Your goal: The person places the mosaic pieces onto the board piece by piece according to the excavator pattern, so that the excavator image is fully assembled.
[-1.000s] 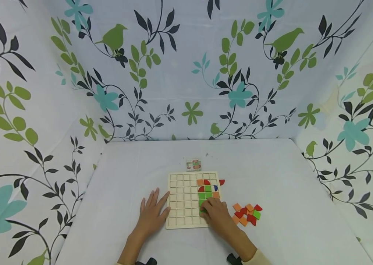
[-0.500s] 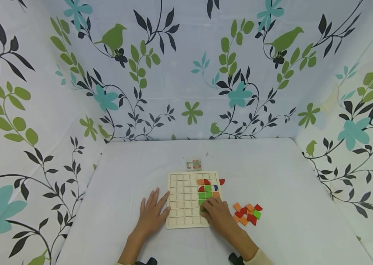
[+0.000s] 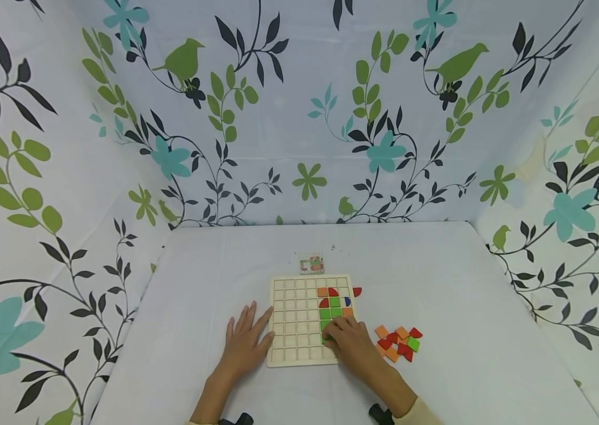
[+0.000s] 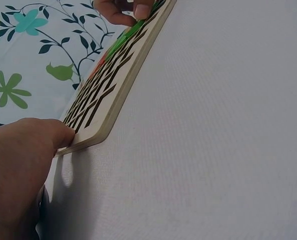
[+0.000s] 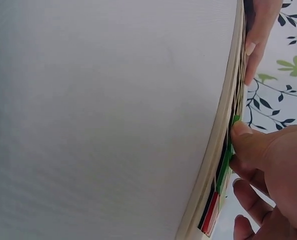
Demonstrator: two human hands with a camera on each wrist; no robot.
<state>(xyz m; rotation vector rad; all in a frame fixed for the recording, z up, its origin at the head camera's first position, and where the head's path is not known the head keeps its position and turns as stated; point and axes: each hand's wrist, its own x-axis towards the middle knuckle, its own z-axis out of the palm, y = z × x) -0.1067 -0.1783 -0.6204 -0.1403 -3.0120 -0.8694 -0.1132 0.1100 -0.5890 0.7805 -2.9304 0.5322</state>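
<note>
A pale wooden grid board point(image 3: 294, 339) lies flat on the white table. My left hand point(image 3: 243, 345) rests at its left edge with fingers spread; in the left wrist view the thumb point(image 4: 63, 132) touches the board's corner. Over the lower right cells, my right hand point(image 3: 352, 345) pinches a green tile point(image 5: 236, 119) between thumb and curled finger, at the board's surface. Other green tiles point(image 3: 335, 302), an orange square point(image 3: 322, 292), red quarter-round pieces point(image 3: 333, 291) and a cell with a blue shape point(image 3: 347, 301) fill part of the right side. The right hand hides some cells.
Loose orange, red and green pieces point(image 3: 392, 351) lie in a pile right of the board. A single red piece point(image 3: 357, 291) sits by its upper right edge. Beyond the board is a small pattern card point(image 3: 311, 264). Printed cloth point(image 3: 278, 118) surrounds the table.
</note>
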